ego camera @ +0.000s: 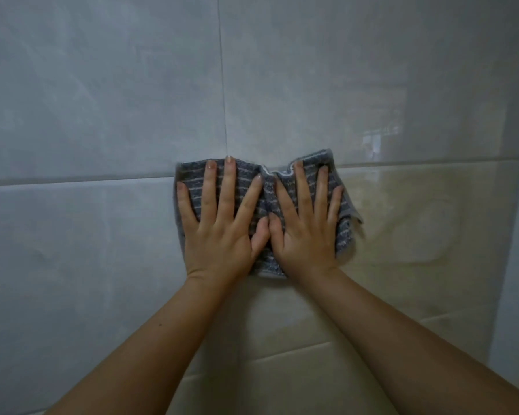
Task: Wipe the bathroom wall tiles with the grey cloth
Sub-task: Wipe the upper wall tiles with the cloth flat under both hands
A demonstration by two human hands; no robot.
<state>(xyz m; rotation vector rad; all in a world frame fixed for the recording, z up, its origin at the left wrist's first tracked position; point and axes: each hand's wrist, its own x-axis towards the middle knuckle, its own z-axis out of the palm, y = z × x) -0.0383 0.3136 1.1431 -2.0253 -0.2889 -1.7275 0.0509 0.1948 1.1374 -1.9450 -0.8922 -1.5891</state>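
Left hand (pixel 222 226) and right hand (pixel 307 232), 2 flat palms, pin the grey striped terry cloth (pixel 343 235).
Fingers straight and splayed, thumbs touching, gripping nothing, they press it against the glossy pale-grey wall tiles (pixel 102 115), across a horizontal grout line (pixel 72 178); the spread likely evens wiping pressure.

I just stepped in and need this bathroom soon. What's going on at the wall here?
A person is working on the wall tiles with a grey striped cloth. The left hand and the right hand lie side by side on it, fingers spread and straight, pressing it flat against the wall. The cloth sits across a horizontal grout line and is bunched a little between the two hands. Nothing else is being handled.
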